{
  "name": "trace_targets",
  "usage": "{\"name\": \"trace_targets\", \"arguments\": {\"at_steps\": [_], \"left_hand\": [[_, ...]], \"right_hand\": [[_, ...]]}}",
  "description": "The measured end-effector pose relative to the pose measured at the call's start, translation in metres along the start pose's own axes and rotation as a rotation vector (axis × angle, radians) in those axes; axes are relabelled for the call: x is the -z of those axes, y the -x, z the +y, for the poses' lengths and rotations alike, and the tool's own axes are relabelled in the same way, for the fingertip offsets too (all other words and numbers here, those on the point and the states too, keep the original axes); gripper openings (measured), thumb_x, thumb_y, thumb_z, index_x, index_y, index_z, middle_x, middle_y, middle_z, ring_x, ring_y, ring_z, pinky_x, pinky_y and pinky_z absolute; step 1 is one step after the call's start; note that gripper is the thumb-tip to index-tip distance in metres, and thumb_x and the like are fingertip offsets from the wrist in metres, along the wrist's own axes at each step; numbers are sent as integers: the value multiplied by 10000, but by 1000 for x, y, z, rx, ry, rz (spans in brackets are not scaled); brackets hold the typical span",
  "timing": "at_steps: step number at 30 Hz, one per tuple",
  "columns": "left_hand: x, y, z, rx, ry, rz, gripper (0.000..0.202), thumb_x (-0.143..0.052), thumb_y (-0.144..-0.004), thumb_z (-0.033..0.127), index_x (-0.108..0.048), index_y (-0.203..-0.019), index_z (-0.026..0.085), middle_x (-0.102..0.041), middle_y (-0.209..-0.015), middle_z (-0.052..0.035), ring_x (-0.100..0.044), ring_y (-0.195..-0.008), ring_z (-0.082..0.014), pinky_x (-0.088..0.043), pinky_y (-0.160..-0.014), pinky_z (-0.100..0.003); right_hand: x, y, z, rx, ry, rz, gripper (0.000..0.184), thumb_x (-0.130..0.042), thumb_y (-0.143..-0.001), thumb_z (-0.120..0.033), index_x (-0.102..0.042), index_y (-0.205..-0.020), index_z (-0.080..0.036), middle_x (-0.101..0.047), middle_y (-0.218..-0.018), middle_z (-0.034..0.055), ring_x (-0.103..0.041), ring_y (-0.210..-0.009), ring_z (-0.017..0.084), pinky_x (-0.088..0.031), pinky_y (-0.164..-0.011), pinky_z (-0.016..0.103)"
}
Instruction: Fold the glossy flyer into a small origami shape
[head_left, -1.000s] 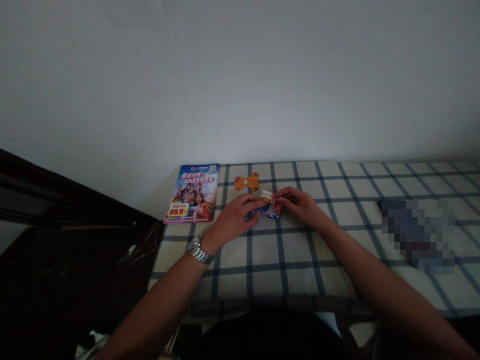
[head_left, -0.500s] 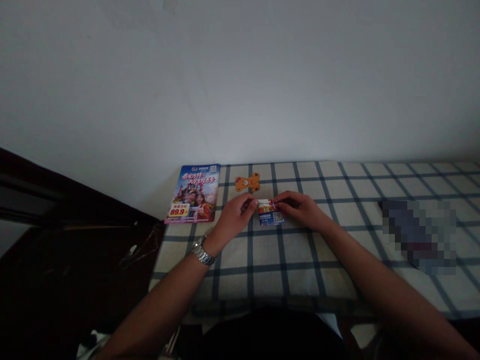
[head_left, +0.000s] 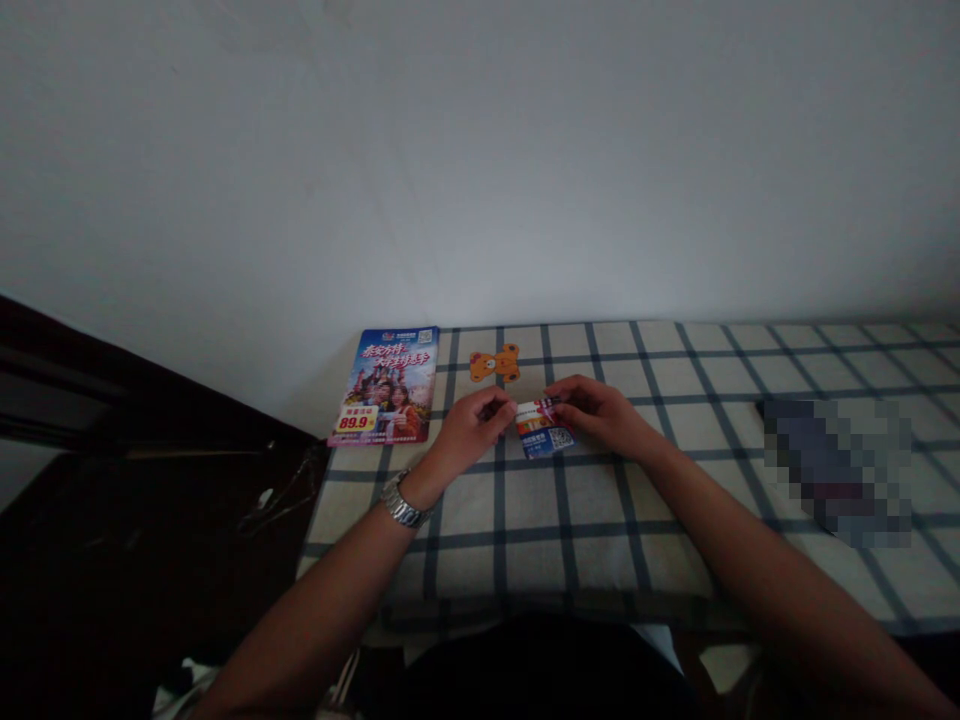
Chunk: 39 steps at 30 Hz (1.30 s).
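Note:
A small folded printed paper (head_left: 544, 428), blue and white with a code square, lies on the checked tablecloth (head_left: 600, 520) between my hands. My left hand (head_left: 469, 430), a metal watch on its wrist, pinches the paper's upper left corner with curled fingers. My right hand (head_left: 596, 410) pinches its upper right edge. Both hands rest low on the cloth.
A colourful flyer (head_left: 386, 385) lies at the table's far left corner. An orange bear-shaped cutout (head_left: 495, 363) sits just beyond my hands. A blurred dark object (head_left: 836, 465) rests to the right. A white wall runs behind; dark furniture (head_left: 135, 480) stands left of the table.
The paper, crumpled between my fingers a second ago, now lies flatter with its blue printed side up and slightly turned. My hands moved a little apart along its top edge.

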<state>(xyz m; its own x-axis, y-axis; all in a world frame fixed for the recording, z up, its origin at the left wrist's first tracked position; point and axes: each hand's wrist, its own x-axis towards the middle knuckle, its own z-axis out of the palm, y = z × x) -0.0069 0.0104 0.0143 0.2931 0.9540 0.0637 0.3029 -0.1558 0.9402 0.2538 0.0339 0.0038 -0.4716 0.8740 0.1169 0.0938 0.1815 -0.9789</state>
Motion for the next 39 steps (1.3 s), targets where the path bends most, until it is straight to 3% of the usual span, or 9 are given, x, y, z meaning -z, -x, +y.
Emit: {"name": "trace_targets", "arguments": {"at_steps": [15,26,32,36,39], "left_hand": [[1,1,-2,48,61,-84,265,-661,-932,424,-655,-853,171,-635,-702,18,-551,-511,-85,-453,-503,-203],[0,4,4,77,84,-127,335,-614,-973,470,-680,-862,161,-697,-714,-19,-623,-547,-98,-509,-537,-204],[1,6,4,140,31,-161,260,-651,-927,411,-672,-851,163,-697,-682,-18,-593,-507,-101,-435,-462,-188],[0,8,3,42,-74,-106,226,-641,-930,366,-662,-822,168,-652,-657,10,-574,-524,-98,-417,-483,-191],[-2,9,3,-65,-149,-77,232,-620,-979,380,-692,-892,177,-702,-780,-8,-634,-654,-116,-487,-597,-217]], "right_hand": [[1,-1,0,-58,-39,23,309,-737,-912,-361,-669,-1185,-234,-757,-1024,46,-732,-884,186,-611,-765,326],[3,-3,-1,-86,-25,61,276,-730,-914,-373,-685,-1139,-220,-783,-1021,56,-743,-885,195,-604,-769,334],[2,-2,-4,-71,31,51,260,-715,-922,-362,-708,-1133,-211,-777,-999,51,-727,-848,185,-591,-730,316],[1,-3,-4,-63,47,55,272,-726,-915,-383,-721,-1128,-213,-779,-1032,60,-731,-877,199,-602,-760,335],[3,-3,-3,-64,53,68,278,-736,-910,-390,-727,-1130,-219,-781,-1047,59,-736,-892,204,-607,-795,348]]}}
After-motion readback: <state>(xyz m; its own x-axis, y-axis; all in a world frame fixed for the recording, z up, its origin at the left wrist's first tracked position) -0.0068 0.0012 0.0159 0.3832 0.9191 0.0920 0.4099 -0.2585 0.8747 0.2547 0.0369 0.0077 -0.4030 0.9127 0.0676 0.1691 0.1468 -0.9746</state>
